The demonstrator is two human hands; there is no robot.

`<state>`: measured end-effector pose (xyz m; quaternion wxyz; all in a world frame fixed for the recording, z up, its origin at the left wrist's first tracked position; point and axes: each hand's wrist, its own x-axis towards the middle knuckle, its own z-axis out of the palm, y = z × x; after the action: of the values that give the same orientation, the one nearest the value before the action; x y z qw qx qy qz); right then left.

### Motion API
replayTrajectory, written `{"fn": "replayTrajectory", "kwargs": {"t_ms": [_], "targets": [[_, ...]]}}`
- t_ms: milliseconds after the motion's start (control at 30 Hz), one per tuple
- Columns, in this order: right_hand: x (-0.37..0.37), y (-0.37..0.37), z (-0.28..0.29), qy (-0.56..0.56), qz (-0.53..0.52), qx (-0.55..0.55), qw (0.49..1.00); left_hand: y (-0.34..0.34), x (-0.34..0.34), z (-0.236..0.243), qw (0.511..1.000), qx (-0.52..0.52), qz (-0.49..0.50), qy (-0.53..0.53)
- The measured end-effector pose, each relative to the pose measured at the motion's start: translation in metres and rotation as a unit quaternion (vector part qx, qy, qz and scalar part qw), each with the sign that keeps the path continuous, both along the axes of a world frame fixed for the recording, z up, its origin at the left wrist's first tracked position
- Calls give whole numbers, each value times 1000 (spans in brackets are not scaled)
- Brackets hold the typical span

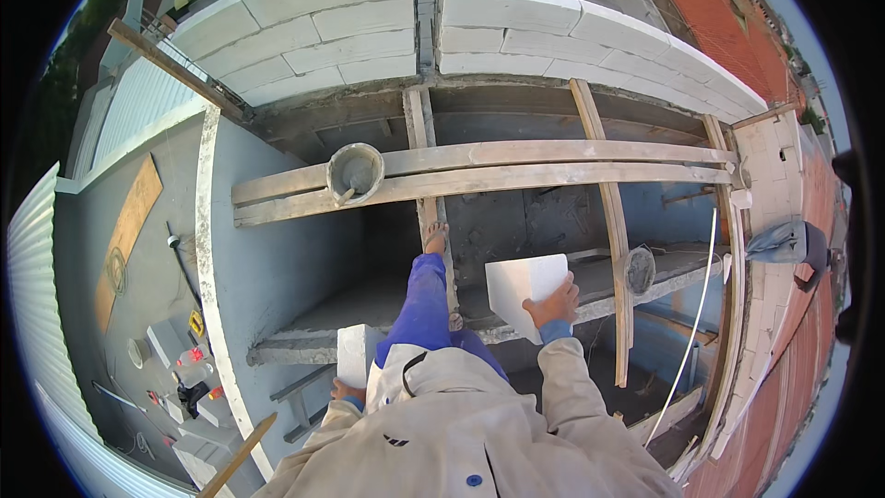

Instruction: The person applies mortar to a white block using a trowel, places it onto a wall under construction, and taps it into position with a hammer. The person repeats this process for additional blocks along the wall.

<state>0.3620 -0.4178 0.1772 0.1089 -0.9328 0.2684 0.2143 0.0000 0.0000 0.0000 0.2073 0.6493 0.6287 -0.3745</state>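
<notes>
Two long wooden planks cross ahead. Nearer, a broad white masonry block lies left of the right hand, whose fingers grip its right edge; a narrower-looking white block, long axis forward, extends from the left hand's grasp, fingertips hidden.

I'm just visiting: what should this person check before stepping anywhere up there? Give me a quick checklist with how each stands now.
1. Right hand gripping the large white rectangular block: ok.
2. Left hand secure on the second white block: cannot tell; fingers touch it, but the grip is partly hidden.
3. Forward bare foot on the narrow wooden beam: ok.
4. Openings beside that beam covered: not ok; they gape.
5. Round grey bucket upright on the paired wooden planks: ok.
</notes>
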Motion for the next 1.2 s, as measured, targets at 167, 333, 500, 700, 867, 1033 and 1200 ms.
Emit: {"fn": "replayTrajectory", "kwargs": {"t_ms": [167, 333, 500, 700, 867, 1033, 1200], "targets": [[157, 37, -12, -66, 54, 3, 996, -37, 58, 39, 999, 17, -35, 19], [290, 79, -59, -158, 83, 66, 982, -43, 91, 45, 998, 43, -36, 24], [361, 124, -139, -228, 67, 122, 964, -41, 97, 57, 993, 69, -90, 18], [379, 150, -244, -244, 45, 141, 958, -45, 77, 71, 981, 125, -150, 17], [304, 134, -316, -279, 19, 157, 947, -53, 136, 72, 980, 92, -170, 38], [208, 103, -407, -299, -44, 250, 920, -146, 434, -282, 806, 50, -526, -267], [133, 99, -520, -320, -41, 247, 914, -187, 511, -400, 672, 102, -641, -357]]}}
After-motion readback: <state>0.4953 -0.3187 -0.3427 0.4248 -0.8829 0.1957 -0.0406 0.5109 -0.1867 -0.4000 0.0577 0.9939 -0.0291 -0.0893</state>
